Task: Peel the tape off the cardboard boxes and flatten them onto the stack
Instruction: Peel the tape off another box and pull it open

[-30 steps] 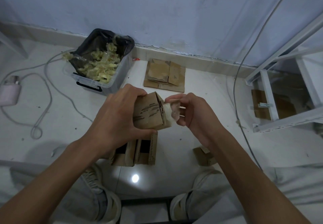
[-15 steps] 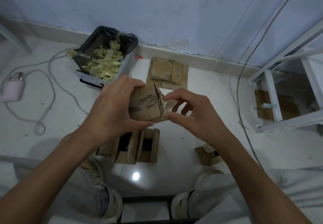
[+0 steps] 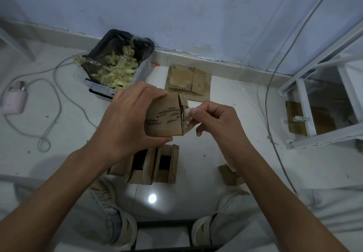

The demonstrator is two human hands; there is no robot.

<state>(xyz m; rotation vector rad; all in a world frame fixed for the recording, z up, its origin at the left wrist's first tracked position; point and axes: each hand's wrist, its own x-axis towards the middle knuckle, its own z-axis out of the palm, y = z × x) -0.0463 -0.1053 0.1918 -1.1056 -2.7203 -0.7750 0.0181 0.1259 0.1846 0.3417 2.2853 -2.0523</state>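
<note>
The small cardboard box is clamped in the left hand; its clear tape is pinched by the right hand fingers. The tape could probably tear if yanked sideways.

White floor carried a flat cardboard stack by the wall, a bin full of tape scraps, open boxes near the feet, a small box, a pink charger with cable.
</note>
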